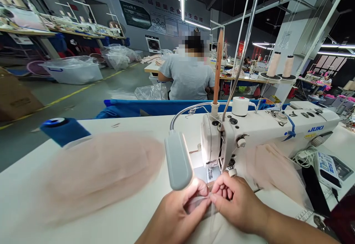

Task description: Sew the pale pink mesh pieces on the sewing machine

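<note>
My left hand (180,209) and my right hand (235,201) meet in front of the needle of a white JUKI sewing machine (266,127). Both pinch a small piece of sheer pale fabric (198,201) between thumb and fingers, just before the presser foot (212,168). More of the thin fabric trails down toward me between my wrists. A grey gooseneck lamp head (177,160) hangs just above and left of my left hand.
A heap of pink mesh pieces (94,173) lies on the white table (33,207) at left, another (273,170) right of the needle. A blue spool (63,129) lies far left. A control box (328,168) sits at right. A person in grey (188,75) sits ahead, back turned.
</note>
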The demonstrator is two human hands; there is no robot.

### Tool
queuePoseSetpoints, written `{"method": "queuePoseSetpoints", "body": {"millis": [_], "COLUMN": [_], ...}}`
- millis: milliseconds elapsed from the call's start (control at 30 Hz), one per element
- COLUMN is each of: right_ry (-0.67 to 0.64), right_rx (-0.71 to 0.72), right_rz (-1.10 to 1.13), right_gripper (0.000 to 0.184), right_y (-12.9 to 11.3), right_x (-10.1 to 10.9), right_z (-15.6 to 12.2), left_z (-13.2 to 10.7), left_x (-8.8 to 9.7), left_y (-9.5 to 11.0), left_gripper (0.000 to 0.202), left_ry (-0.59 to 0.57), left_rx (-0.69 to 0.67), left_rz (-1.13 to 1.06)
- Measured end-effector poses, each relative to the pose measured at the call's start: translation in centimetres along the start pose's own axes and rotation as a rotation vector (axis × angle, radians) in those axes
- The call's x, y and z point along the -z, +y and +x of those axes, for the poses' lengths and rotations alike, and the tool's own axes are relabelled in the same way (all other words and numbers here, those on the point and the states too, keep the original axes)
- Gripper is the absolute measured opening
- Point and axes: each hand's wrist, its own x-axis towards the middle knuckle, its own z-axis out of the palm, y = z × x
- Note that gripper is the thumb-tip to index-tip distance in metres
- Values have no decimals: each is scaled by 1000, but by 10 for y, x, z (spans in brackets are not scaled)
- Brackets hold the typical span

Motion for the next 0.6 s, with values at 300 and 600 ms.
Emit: {"method": "queuePoseSetpoints", "body": {"millis": [300,600], "right_ry": [146,90], "right_rx": [347,284], "right_rz": [-207,-179], "right_gripper": [11,16], "right_y": [9,5], "right_x": [-1,4], "right_z": [-3,-3], "left_z": [4,10], "left_x": [4,10], "left_y": [14,26], "left_gripper": [28,40], "left_ry": [15,-168], "left_rx": [-39,182], "left_rz": [-17,-47]}}
